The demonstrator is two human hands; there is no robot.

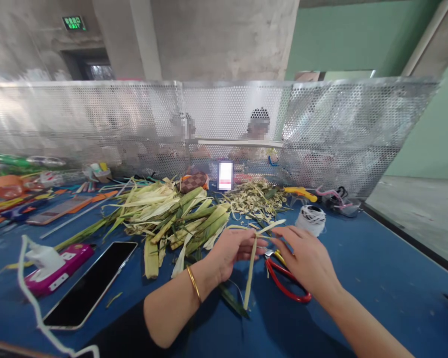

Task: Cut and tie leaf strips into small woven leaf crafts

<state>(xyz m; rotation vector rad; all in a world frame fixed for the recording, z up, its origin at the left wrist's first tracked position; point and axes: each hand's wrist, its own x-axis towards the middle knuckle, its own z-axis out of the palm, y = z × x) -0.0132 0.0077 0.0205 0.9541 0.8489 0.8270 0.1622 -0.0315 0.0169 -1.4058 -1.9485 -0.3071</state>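
My left hand, a gold bangle at its wrist, pinches narrow pale strips of corn husk where they cross. One strip hangs down toward the table and another sticks out up to the right. My right hand has thumb and fingers closed on a strip close to that crossing; the exact grip is partly hidden. Under the right hand lie red-handled scissors, their blades partly covered. A heap of corn husks lies beyond my left hand, and a roll of white string beyond my right.
To the left are a black-screened phone and a magenta power strip with a white cable. Husk scraps, a brown checked pouch and a yellow-handled tool lie farther back. A perforated metal screen runs behind, with people beyond it.
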